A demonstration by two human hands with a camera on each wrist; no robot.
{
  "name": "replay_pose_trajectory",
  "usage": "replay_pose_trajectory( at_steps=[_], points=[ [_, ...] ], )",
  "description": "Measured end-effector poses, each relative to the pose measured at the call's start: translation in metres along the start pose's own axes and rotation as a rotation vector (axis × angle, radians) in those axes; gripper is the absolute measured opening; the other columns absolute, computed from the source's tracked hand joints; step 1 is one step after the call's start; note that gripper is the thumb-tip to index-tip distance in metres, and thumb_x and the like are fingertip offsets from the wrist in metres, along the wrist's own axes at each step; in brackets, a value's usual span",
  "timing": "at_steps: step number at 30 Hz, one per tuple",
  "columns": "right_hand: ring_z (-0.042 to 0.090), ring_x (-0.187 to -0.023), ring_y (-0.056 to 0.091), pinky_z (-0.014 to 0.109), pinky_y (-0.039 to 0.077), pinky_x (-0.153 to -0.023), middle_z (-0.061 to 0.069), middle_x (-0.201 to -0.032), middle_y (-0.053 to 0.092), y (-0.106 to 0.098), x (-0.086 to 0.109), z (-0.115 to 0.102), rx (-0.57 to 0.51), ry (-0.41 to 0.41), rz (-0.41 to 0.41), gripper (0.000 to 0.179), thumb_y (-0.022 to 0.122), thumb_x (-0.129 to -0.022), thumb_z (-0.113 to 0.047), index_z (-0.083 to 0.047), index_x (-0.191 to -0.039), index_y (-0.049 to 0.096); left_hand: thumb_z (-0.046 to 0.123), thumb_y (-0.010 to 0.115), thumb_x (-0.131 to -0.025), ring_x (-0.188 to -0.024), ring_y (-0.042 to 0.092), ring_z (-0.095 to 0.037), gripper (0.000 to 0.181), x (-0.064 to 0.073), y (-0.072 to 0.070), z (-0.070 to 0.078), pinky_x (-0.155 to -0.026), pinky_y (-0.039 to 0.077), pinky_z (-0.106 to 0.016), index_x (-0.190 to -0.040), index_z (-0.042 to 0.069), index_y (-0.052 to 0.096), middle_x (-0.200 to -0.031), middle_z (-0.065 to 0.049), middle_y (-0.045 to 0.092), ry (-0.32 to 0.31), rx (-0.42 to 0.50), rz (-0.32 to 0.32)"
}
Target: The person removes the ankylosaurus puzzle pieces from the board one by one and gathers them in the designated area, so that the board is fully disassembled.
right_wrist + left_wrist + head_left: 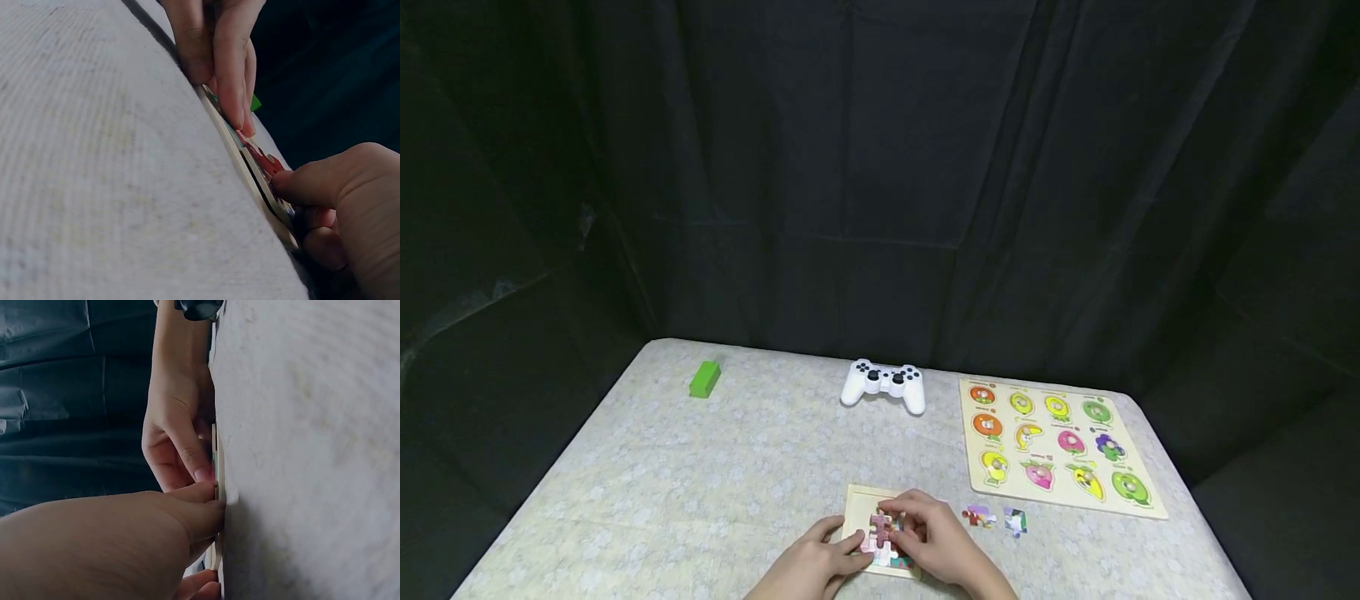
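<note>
A small wooden jigsaw tray (859, 498) lies at the table's near edge, partly filled with pieces. My left hand (816, 557) grips its left side and near edge, with fingertips resting on the pink and white pieces (880, 557). My right hand (934, 533) pinches a reddish-brown jigsaw piece (881, 530) over the tray between thumb and fingers. From the right wrist view, the right thumb (306, 181) touches this red piece (267, 164), close to the tray surface. The right hand covers much of the tray's right side.
Two loose jigsaw pieces (979, 517) (1016, 522) lie right of the tray. Behind them is a wooden fruit puzzle board (1041, 493). A white game controller (883, 382) sits at the back, a green block (704, 379) at the back left. Dark curtains (895, 167) enclose the table.
</note>
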State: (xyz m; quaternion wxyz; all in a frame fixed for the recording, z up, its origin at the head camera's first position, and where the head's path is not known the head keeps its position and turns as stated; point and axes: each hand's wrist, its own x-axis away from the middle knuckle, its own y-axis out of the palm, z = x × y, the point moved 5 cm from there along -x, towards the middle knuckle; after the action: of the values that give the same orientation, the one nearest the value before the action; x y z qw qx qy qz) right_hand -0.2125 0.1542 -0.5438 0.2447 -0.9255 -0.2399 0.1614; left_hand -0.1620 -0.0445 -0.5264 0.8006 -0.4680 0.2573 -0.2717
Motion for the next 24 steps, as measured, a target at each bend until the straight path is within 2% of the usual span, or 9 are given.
replay_pose_trajectory(
  at_steps=[5, 8, 13, 17, 22, 24],
  points=[
    [-0.006, -0.06, 0.044, 0.015, 0.041, -0.053, 0.005, -0.1, 0.068, -0.0002, -0.0005, 0.0023, -0.054, 0.017, -0.022, 0.032, 0.074, -0.097, -0.003, -0.008, -0.129, 0.072, 0.021, 0.068, -0.103, -0.131, 0.061, -0.038, 0.029, -0.0009, -0.0001, 0.0004, -0.101, 0.057, -0.042, -0.128, 0.029, 0.079, -0.134, -0.004, 0.073, 0.007, -0.019, -0.004],
    [-0.005, -0.062, 0.046, 0.016, 0.042, -0.054, 0.008, -0.101, 0.067, -0.0009, -0.0007, 0.002, -0.075, 0.022, -0.024, 0.032, 0.072, -0.098, -0.003, -0.006, -0.13, 0.071, 0.022, 0.068, -0.103, -0.132, 0.06, -0.037, 0.029, -0.002, -0.0008, 0.0006, -0.1, 0.057, -0.041, -0.129, 0.03, 0.079, -0.135, -0.003, 0.073, -0.005, -0.02, -0.012],
    [-0.001, -0.068, 0.053, 0.02, 0.049, -0.057, 0.006, -0.108, 0.071, 0.0, -0.0012, -0.0042, -0.021, 0.024, 0.013, 0.028, 0.072, -0.1, -0.006, -0.007, -0.127, 0.073, 0.023, 0.069, -0.102, -0.129, 0.061, -0.037, 0.028, -0.0022, -0.0002, 0.0014, -0.099, 0.058, -0.041, -0.127, 0.028, 0.08, -0.134, -0.005, 0.073, -0.004, -0.041, 0.0],
    [-0.002, -0.067, 0.053, 0.02, 0.049, -0.058, 0.001, -0.106, 0.071, 0.0012, -0.0017, -0.0051, 0.041, 0.041, 0.018, 0.024, 0.073, -0.1, -0.01, -0.008, -0.124, 0.076, 0.021, 0.071, -0.101, -0.127, 0.063, -0.037, 0.028, -0.0027, 0.0022, 0.0021, -0.1, 0.057, -0.042, -0.126, 0.026, 0.081, -0.131, -0.005, 0.075, 0.001, -0.063, 0.015],
    [-0.003, -0.064, 0.049, 0.019, 0.046, -0.055, -0.004, -0.103, 0.069, 0.0012, -0.0004, 0.0006, 0.026, 0.07, -0.005, 0.027, 0.075, -0.098, -0.009, -0.01, -0.125, 0.075, 0.021, 0.073, -0.098, -0.125, 0.065, -0.036, 0.029, -0.0041, 0.0054, 0.0045, -0.101, 0.057, -0.042, -0.126, 0.024, 0.081, -0.128, -0.005, 0.076, 0.0, -0.104, 0.012],
    [-0.004, -0.063, 0.047, 0.017, 0.044, -0.055, -0.005, -0.101, 0.066, 0.0008, -0.0001, 0.0025, 0.007, 0.074, -0.017, 0.03, 0.075, -0.097, -0.007, -0.01, -0.126, 0.074, 0.029, 0.071, -0.1, -0.125, 0.065, -0.037, 0.029, -0.0047, 0.0059, 0.0049, -0.101, 0.057, -0.042, -0.128, 0.023, 0.08, -0.129, -0.005, 0.076, -0.012, -0.099, -0.005]
  ],
)
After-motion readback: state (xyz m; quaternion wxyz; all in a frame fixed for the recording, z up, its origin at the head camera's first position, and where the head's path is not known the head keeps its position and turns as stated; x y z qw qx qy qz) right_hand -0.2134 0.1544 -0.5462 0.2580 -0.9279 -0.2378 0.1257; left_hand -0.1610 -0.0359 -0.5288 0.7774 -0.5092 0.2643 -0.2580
